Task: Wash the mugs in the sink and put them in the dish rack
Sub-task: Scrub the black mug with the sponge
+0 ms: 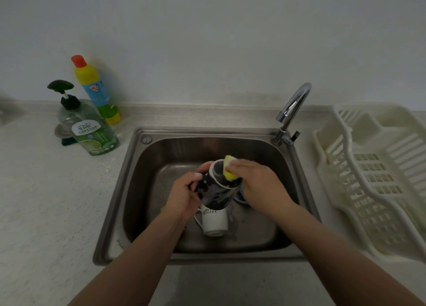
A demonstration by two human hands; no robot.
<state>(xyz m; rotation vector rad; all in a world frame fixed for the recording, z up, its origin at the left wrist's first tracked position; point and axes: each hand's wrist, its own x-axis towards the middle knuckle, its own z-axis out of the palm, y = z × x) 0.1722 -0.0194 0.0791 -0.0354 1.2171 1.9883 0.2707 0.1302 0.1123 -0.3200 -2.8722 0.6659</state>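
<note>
We see little writing we can read: the white mug (215, 220) lying just below our left hand's grip carries a line of small dark characters near its rim, too small to make out, and the green soap bottle (92, 130), well off to the upper left of that grip, has a white label with blurred print. Behind it stands a yellow bottle (95, 89) with a red cap and a blue label, also unreadable.

Our left hand (184, 195) grips the dark mug (221, 190), fingers curled round its glossy patterned wall, holding it tilted over the steel sink (138, 167) with its pale-rimmed mouth facing up and away. Our right hand (258, 181) pinches a soft yellow sponge (229, 169) and presses it into that mouth. The white mug is smooth and cylindrical, on its side on the sink floor with its handle toward the left hand. A bluish object shows just under the right hand, mostly hidden.

The curved chrome tap (292, 112) rises beyond the right grip. Further right, on the speckled surface (46, 202), sits the cream plastic dish rack (373, 179), slatted and ribbed.
</note>
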